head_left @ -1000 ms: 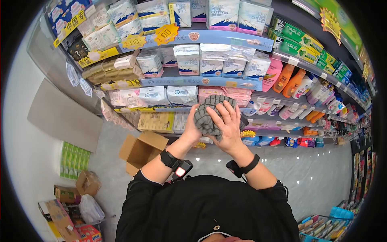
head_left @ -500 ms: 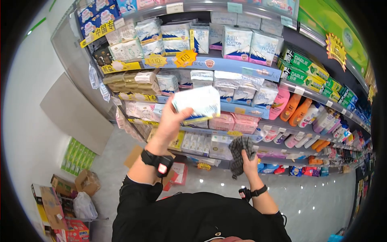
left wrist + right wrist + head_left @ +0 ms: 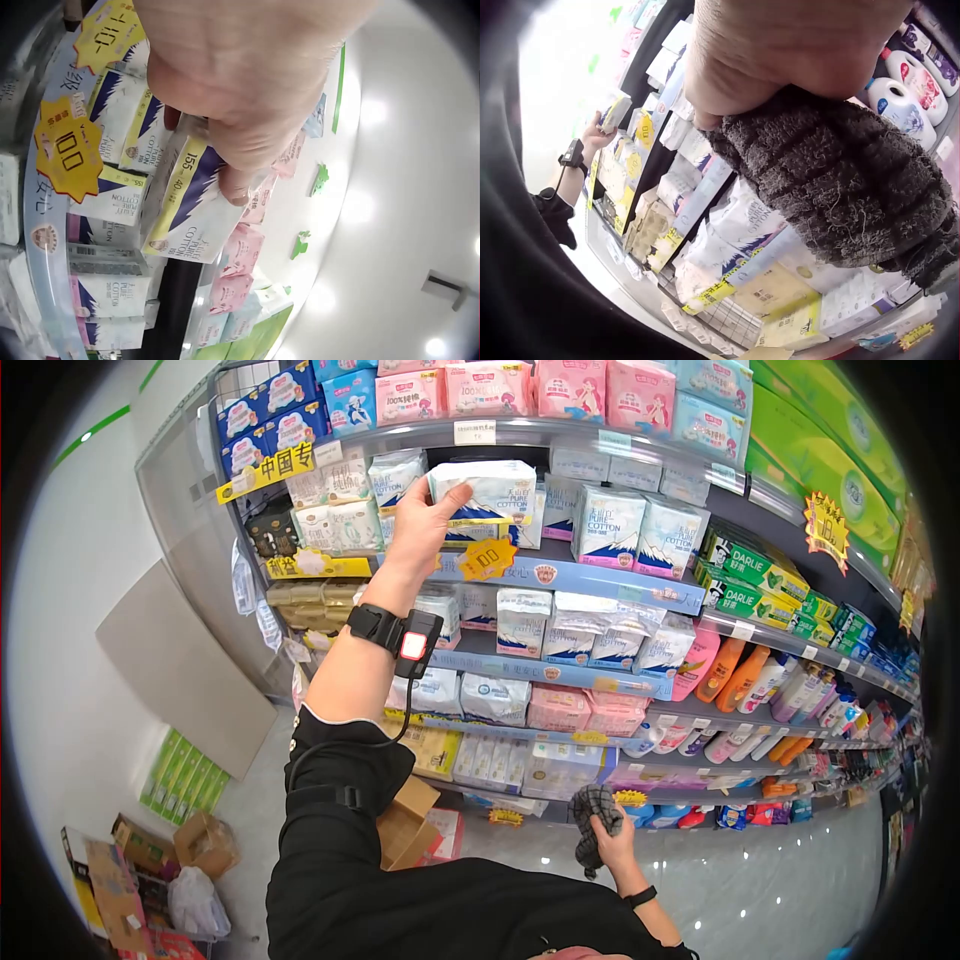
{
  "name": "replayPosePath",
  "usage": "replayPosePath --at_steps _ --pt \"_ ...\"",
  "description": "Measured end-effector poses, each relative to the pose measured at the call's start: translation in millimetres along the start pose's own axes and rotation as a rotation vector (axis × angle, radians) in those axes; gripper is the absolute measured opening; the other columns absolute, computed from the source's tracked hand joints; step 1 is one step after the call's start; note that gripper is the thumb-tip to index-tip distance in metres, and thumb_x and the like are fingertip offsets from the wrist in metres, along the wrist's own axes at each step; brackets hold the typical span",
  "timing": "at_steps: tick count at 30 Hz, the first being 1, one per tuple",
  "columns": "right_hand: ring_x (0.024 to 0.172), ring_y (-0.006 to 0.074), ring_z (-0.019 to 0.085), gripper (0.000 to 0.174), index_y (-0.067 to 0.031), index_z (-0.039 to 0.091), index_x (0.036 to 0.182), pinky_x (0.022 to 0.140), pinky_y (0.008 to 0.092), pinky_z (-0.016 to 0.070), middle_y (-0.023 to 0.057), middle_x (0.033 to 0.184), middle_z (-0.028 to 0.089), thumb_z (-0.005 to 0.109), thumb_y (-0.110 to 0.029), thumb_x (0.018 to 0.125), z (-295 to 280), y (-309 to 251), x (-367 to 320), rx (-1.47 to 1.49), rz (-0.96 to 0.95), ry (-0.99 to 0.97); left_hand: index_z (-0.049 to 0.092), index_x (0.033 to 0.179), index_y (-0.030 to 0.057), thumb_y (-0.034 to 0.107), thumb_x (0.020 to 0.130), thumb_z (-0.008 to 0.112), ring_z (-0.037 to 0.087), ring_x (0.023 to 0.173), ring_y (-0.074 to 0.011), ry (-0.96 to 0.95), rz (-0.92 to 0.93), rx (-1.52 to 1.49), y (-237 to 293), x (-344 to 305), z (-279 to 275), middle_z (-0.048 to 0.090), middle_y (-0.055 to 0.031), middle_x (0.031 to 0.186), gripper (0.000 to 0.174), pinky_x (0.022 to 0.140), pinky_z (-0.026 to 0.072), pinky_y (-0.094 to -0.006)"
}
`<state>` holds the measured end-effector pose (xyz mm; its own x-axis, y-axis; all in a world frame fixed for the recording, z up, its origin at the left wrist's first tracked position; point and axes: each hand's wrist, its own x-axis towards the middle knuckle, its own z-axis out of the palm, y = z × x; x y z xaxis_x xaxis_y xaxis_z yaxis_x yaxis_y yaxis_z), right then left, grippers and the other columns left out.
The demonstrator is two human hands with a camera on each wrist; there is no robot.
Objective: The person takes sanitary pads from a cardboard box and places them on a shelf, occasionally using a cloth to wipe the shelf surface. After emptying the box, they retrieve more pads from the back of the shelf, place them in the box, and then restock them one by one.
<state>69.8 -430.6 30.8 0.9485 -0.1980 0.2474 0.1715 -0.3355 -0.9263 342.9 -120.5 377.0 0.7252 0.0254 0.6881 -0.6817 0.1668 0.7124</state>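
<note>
My left hand (image 3: 418,525) grips a white and blue Pure Cotton pack (image 3: 490,490) by its left end, thumb across the front. In the head view the pack overlaps similar packs on the upper shelf, just above a yellow starburst price tag (image 3: 488,559). The left wrist view shows the pack's yellow band (image 3: 187,176) marked 155, with the thumb pressed on its face. Low on the right, my right hand (image 3: 612,840) holds a bunched dark grey checked cloth (image 3: 592,822). Close up in the right wrist view, the cloth (image 3: 840,180) looks fuzzy and ribbed, hanging from the hand.
More Pure Cotton packs (image 3: 612,525) line the shelves, with pink packs (image 3: 490,390) above. Toothpaste boxes (image 3: 750,565) and orange bottles (image 3: 722,665) stand to the right. An open cardboard box (image 3: 408,825) sits on the floor, and a grey panel (image 3: 190,660) leans at left.
Both hands were together on the cloth, then parted. The left hand, with the pack in it, has risen to the upper shelf. The right hand has moved down with the cloth.
</note>
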Motion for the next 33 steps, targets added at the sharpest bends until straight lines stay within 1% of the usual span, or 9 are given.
replayPosePath --at_steps 5,7,8,10,15,19,22,25,33 --pt "0.087 0.0251 0.062 0.025 0.0012 0.062 0.1 0.081 0.0323 0.047 0.0134 0.096 0.065 0.067 -0.008 0.078 10.1 17.2 -23.1 0.021 0.037 0.144 0.062 0.107 0.0014 0.024 0.085 0.072 0.058 0.084 -0.0096 0.03 0.009 0.023 -11.9 24.5 1.1 0.066 -0.004 0.098 0.033 0.075 0.0465 -0.0257" --pt "0.086 0.0156 0.06 0.023 0.003 0.061 0.102 0.079 0.0297 0.0473 0.0094 0.094 0.066 0.064 -0.002 0.081 12.9 13.5 -30.4 -0.034 0.077 0.12 0.061 0.109 0.0015 0.026 0.088 0.069 0.055 0.085 -0.008 0.017 0.078 0.055 -12.7 29.9 5.5 0.064 -0.0018 0.097 0.034 0.075 0.045 -0.0238" --pt "0.086 0.0156 0.06 0.023 0.003 0.061 0.102 0.079 0.0297 0.0473 0.0094 0.094 0.066 0.064 -0.002 0.081 14.3 11.5 -31.7 -0.04 0.083 0.127 0.061 0.109 0.0014 0.027 0.088 0.069 0.055 0.084 -0.0074 0.005 0.109 0.038 -17.9 34.6 6.3 0.064 -0.0013 0.096 0.034 0.074 0.045 -0.0238" --pt "0.085 0.0325 0.062 0.026 0.002 0.06 0.098 0.077 0.035 0.0485 0.0163 0.091 0.063 0.07 -0.01 0.077 17.1 7.6 -32.5 -0.147 0.054 0.066 0.06 0.11 0.0012 0.027 0.088 0.068 0.055 0.085 -0.0078 0.005 0.168 0.058 -27.8 39.7 9.2 0.064 -0.0019 0.096 0.035 0.075 0.0452 -0.024" --pt "0.085 0.0339 0.062 0.033 0.0033 0.058 0.098 0.075 0.0353 0.0493 0.0171 0.093 0.062 0.074 -0.013 0.075 24.6 7.5 -14.8 -0.197 -0.045 -0.004 0.058 0.112 0.0006 0.027 0.088 0.068 0.055 0.087 -0.0091 0.111 0.428 0.194 -54.5 57.8 14.9 0.064 -0.0035 0.096 0.037 0.077 0.0455 -0.025" --pt "0.088 0.0334 0.062 0.042 0.0048 0.057 0.103 0.078 0.0355 0.0497 0.0178 0.095 0.062 0.077 -0.017 0.074 17.5 20.6 9.0 -0.225 -0.174 -0.075 0.057 0.113 0.0007 0.025 0.089 0.067 0.055 0.087 -0.0095 0.137 0.422 0.31 -58.6 68.1 19.8 0.065 -0.0038 0.098 0.036 0.079 0.0452 -0.0258" --pt "0.092 0.0342 0.063 0.045 0.0055 0.058 0.105 0.081 0.0354 0.0495 0.0192 0.099 0.063 0.078 -0.019 0.074 7.6 26.3 27.3 -0.238 -0.14 -0.158 0.059 0.111 0.0007 0.021 0.089 0.066 0.056 0.087 -0.0107 0.11 0.366 0.406 -51.2 77.5 19.6 0.065 -0.0043 0.099 0.031 0.08 0.0449 -0.0268" --pt "0.094 0.0343 0.062 0.045 0.0058 0.058 0.105 0.083 0.0357 0.0494 0.02 0.101 0.063 0.078 -0.02 0.074 0.0 45.9 39.7 -0.263 -0.17 -0.133 0.059 0.111 0.0005 0.02 0.089 0.065 0.056 0.089 -0.0107 0.03 0.274 0.402 -44.4 86.6 14.6 0.065 -0.0049 0.101 0.03 0.081 0.0448 -0.0272" --pt "0.096 0.035 0.062 0.047 0.0061 0.058 0.106 0.085 0.0361 0.0493 0.0213 0.105 0.063 0.078 -0.022 0.074 -11.4 62.1 52.5 -0.244 -0.139 -0.252 0.058 0.115 -0.0008 0.023 0.09 0.062 0.057 0.095 -0.0162 0.151 0.159 0.617 -42.6 98.4 4.9 0.065 -0.0095 0.105 0.035 0.085 0.0435 -0.0303"
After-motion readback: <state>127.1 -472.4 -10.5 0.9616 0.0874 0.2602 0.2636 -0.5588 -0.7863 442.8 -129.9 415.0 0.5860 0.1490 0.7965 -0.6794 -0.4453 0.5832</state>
